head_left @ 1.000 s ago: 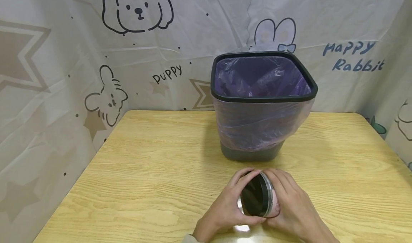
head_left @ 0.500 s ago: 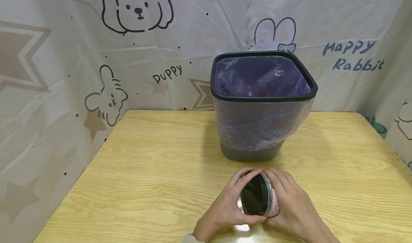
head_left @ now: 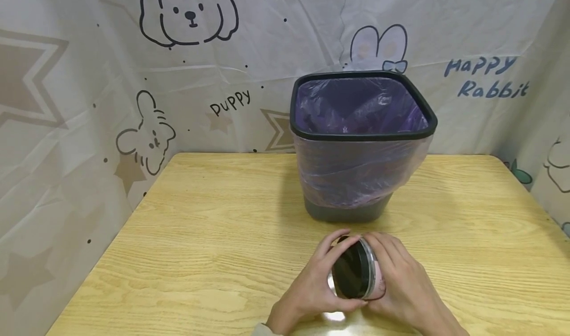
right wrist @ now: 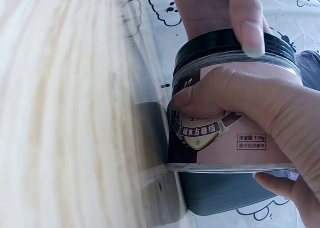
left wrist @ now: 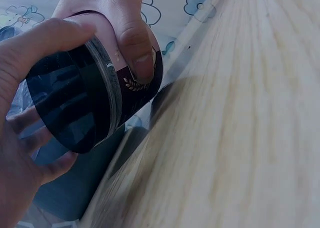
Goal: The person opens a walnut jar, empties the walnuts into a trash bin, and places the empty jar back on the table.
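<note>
A clear plastic jar (head_left: 371, 279) with a pink label and a black screw lid (head_left: 351, 275) lies tilted on its side just above the wooden table (head_left: 200, 237). My left hand (head_left: 311, 289) curls round the black lid (left wrist: 70, 105), thumb over its rim. My right hand (head_left: 403, 289) grips the jar's body (right wrist: 235, 123), its thumb pressed on the label. In the right wrist view the lid (right wrist: 225, 40) sits on the jar, with left-hand fingers (right wrist: 250, 22) over it.
A dark square waste bin (head_left: 362, 143) lined with a purple plastic bag stands on the table just behind the hands. A cartoon-printed cloth (head_left: 133, 78) backs the table on the far and left sides.
</note>
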The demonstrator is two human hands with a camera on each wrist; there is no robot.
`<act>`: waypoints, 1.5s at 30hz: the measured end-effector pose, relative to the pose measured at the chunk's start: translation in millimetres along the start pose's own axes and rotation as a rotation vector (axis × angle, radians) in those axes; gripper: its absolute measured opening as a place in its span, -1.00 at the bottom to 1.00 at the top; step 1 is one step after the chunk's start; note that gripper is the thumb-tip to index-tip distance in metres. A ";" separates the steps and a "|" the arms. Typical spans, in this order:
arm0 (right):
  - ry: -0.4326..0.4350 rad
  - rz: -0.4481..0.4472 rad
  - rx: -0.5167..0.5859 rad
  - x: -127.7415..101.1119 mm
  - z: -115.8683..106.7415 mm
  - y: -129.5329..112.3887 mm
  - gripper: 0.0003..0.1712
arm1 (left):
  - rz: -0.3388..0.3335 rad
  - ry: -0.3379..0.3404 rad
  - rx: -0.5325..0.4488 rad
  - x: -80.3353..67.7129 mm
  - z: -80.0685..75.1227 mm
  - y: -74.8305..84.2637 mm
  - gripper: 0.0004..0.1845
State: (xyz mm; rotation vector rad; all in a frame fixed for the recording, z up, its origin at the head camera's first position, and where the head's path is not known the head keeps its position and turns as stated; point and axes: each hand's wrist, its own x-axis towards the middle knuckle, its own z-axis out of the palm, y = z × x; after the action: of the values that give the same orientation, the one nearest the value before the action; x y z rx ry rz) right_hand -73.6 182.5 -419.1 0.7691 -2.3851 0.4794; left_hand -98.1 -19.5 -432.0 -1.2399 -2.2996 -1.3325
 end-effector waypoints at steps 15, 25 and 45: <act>0.013 -0.010 0.013 1.2 -1.3 -1.4 0.26 | -0.035 -0.015 0.019 -0.4 0.0 2.8 0.18; 0.029 0.000 0.015 -0.1 -0.5 -1.3 0.25 | -0.096 -0.020 -0.003 -0.4 1.1 4.5 0.15; 0.013 -0.006 0.009 0.0 -1.1 -0.9 0.21 | -0.056 -0.017 0.005 0.0 2.2 1.9 0.19</act>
State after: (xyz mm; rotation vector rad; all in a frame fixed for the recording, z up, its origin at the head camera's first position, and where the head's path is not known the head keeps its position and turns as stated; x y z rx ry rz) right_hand -72.6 182.3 -418.1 0.7745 -2.3700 0.4909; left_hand -96.2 -17.2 -432.0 -1.1979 -2.3644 -1.3381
